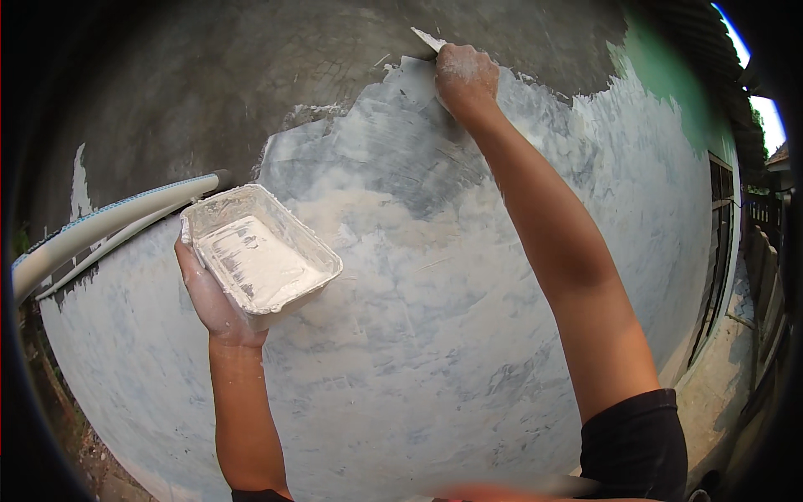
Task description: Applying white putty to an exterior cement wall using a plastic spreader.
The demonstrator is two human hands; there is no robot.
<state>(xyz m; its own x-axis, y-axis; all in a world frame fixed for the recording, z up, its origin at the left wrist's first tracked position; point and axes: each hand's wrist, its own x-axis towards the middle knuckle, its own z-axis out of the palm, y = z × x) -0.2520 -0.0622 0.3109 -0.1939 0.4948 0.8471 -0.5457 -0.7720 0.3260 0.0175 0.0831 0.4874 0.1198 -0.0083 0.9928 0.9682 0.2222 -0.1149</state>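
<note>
My left hand [205,293], dusted white, grips a rectangular plastic tub [301,243] from beneath and the side; white paste lies in its bottom and smears its rim. My right hand [466,79] is raised high, closed on a putty knife [427,38] whose white-coated blade is at the wall [376,360], where the rough white coat meets dark grey render [192,100]. The coat is patchy, with streaks along its upper edge.
Pale pipes [109,226] run along the wall at left, beside the tub. Green paint [669,75] shows at upper right, with a dark window frame [715,243], a roof overhang and a narrow concrete path [723,385] beside a fence. Rubble lies at lower left.
</note>
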